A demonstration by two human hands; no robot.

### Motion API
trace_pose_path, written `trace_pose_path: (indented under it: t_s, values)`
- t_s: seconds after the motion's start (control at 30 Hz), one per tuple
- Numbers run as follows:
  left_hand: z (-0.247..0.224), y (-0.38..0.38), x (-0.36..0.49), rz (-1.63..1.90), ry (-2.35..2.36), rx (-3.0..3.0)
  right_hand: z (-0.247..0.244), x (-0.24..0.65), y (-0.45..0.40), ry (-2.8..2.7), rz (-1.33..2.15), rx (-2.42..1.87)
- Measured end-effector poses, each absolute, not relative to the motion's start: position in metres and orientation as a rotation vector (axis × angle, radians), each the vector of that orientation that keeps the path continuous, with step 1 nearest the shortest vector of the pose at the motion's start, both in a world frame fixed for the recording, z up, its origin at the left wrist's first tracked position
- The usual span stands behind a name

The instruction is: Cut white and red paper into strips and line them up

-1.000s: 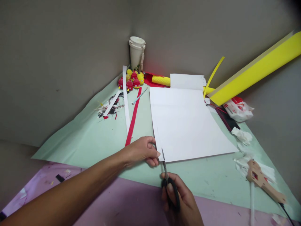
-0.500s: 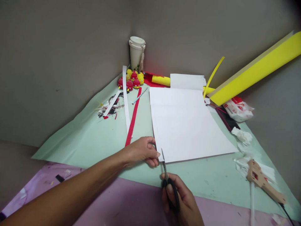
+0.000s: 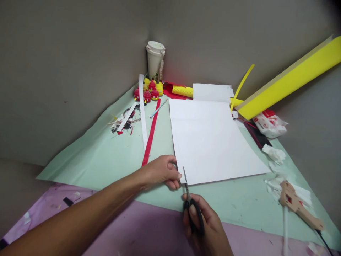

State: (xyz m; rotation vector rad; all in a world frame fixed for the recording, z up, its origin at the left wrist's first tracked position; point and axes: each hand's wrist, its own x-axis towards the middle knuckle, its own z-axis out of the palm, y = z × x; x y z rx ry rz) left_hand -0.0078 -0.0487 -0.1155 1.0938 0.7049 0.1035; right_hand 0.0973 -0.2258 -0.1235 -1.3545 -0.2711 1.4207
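Observation:
A large white sheet of paper (image 3: 213, 138) lies on the pale green covering. My left hand (image 3: 165, 172) pinches the sheet's near left corner between thumb and fingers. My right hand (image 3: 205, 220) is wrapped round the black handles of a pair of scissors (image 3: 188, 199). Its blades reach over the near edge of the paper, just right of my left thumb, and look nearly closed there. Left of the sheet lie a red corrugated strip (image 3: 151, 135) and a long white strip (image 3: 142, 113).
Small red and yellow lantern-like ornaments (image 3: 147, 95) sit before a white lidded cup (image 3: 155, 58). Paper scraps (image 3: 124, 122) lie at left. On the right are a yellow sheet (image 3: 290, 78), a tissue pack (image 3: 270, 123), crumpled tissue (image 3: 274, 154) and a beige glue gun (image 3: 301, 206) with a cord.
The scissors and my right hand have shifted very slightly forward at the paper's near edge. My left hand keeps its hold on the corner.

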Motion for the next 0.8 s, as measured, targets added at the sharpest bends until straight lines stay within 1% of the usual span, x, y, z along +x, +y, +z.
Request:
trace_pose_path:
  t_s: [0.3, 0.8]
  values:
    - [-0.1148, -0.0491, -0.0075, 0.105, 0.706, 1.095, -0.1314, 0.0951, -0.2273, -0.275, 1.379, -1.303]
    - [-0.1147, -0.0490, -0.0082, 0.091, 0.712, 1.094, -0.1267, 0.0935, -0.2271, -0.273, 1.380, -1.339]
